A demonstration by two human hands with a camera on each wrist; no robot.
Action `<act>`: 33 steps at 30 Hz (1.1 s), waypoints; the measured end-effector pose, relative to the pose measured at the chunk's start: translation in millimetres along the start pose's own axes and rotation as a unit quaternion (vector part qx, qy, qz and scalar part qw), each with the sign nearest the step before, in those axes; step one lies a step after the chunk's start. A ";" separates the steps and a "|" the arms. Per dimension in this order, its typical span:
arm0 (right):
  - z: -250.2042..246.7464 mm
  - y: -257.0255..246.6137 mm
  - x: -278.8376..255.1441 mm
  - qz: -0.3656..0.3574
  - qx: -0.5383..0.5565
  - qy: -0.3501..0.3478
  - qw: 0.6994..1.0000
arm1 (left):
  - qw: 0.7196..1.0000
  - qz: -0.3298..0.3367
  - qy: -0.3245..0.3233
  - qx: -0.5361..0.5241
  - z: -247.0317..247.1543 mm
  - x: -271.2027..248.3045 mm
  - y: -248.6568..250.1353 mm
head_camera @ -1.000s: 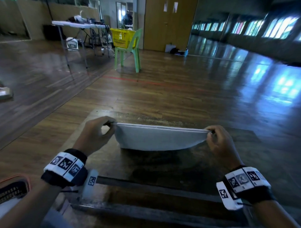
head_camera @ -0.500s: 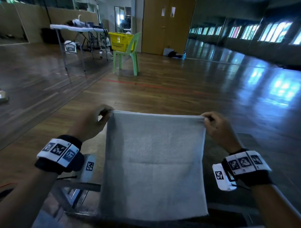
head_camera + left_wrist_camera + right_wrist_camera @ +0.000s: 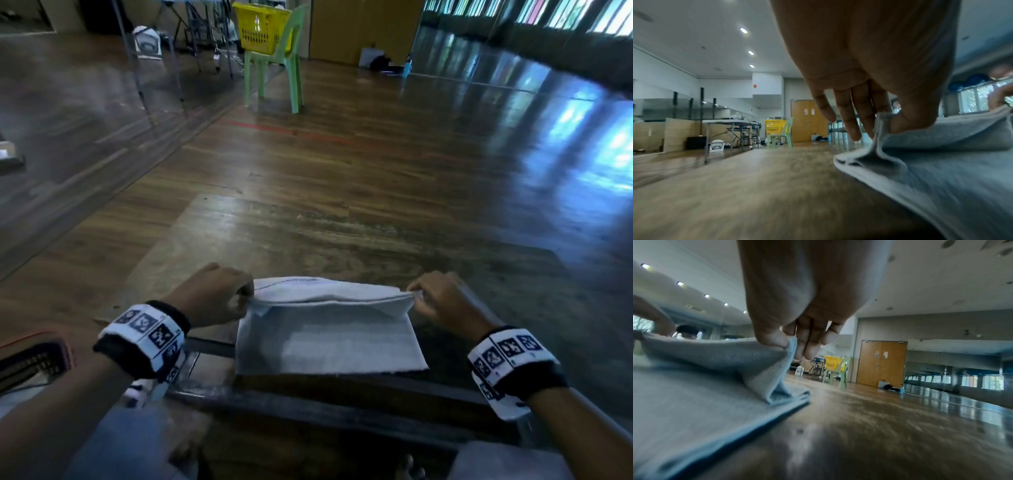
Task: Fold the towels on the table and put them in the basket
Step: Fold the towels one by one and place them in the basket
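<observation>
The pale grey terry towel [image 3: 329, 339], held up a moment ago, now lies half-folded on the dark wooden counter [image 3: 274, 240], left hand [image 3: 209, 294] and right hand [image 3: 442, 298] each pinching a corner.

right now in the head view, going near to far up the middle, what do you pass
Near edge of the table → grey towel lying flat, its far edge lifted between left hand and right hand → bare tabletop → wooden floor → green chair carrying the yellow basket.
</observation>
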State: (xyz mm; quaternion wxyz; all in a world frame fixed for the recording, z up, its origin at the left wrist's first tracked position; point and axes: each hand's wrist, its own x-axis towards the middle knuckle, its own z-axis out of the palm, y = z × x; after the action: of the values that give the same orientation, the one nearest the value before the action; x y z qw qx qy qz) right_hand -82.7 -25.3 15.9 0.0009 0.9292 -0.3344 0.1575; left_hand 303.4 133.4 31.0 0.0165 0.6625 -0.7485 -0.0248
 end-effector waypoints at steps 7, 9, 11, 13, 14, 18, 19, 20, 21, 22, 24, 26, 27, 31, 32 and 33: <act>38.0 -10.4 -40.5 -0.099 -0.075 -0.073 0.990 | 0.995 0.062 0.036 0.071 59.8 -32.8 7.3; 41.6 -9.3 -41.2 -0.113 -0.094 -0.065 0.987 | 0.993 0.065 0.066 0.067 66.5 -30.6 6.4; 43.1 -9.0 -37.8 -0.116 -0.114 -0.055 0.985 | 0.993 0.052 0.084 0.072 67.3 -22.9 6.1; 45.0 -7.9 -32.6 -0.105 -0.121 -0.045 0.986 | 0.994 0.023 0.083 0.063 69.2 -14.0 4.5; 45.3 -7.2 -29.6 -0.094 -0.119 -0.040 0.988 | 0.996 0.008 0.077 0.051 69.8 -9.9 4.4; 33.2 -2.6 -13.4 -0.024 -0.076 0.045 0.996 | 0.991 -0.022 0.134 -0.006 52.6 5.2 6.7; 25.4 -1.6 -10.5 -0.002 -0.064 0.082 0.995 | 0.983 -0.028 0.178 -0.019 43.6 6.9 7.4; 16.0 -2.3 -8.3 0.018 -0.056 0.120 0.991 | 0.975 -0.033 0.220 -0.028 34.0 7.2 7.7; 7.5 -3.0 -8.8 0.029 -0.055 0.156 0.986 | 0.967 -0.034 0.252 -0.031 25.1 6.5 8.4; 0.6 -4.9 -10.6 0.030 -0.058 0.183 0.981 | 0.961 -0.032 0.275 -0.030 18.1 4.1 9.0; -3.7 -10.2 -19.0 0.009 -0.074 0.179 0.981 | 0.960 -0.012 0.279 -0.022 17.7 -4.1 8.3; 6.6 -15.4 -31.1 -0.018 -0.085 0.088 0.992 | 0.977 0.026 0.213 -0.013 33.5 -15.2 5.3; 14.6 -17.4 -36.8 -0.026 -0.087 0.035 0.995 | 0.986 0.043 0.164 0.000 45.1 -20.2 3.8; 36.2 -22.2 -53.3 -0.021 -0.070 -0.054 0.996 | 0.996 0.046 0.080 0.006 75.9 -32.8 3.0; 36.3 -23.7 -54.4 -0.019 -0.066 -0.054 0.996 | 0.995 0.041 0.088 -0.009 77.0 -33.5 2.7; 35.2 -24.7 -55.4 -0.017 -0.066 -0.053 0.996 | 0.995 0.038 0.095 -0.018 77.2 -33.8 1.9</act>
State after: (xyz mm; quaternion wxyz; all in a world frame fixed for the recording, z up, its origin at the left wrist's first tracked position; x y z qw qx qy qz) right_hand -97.3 24.5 -31.3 0.0471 0.9396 -0.3282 0.0855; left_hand 301.2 168.4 -45.7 0.1004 0.6328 -0.7674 0.0254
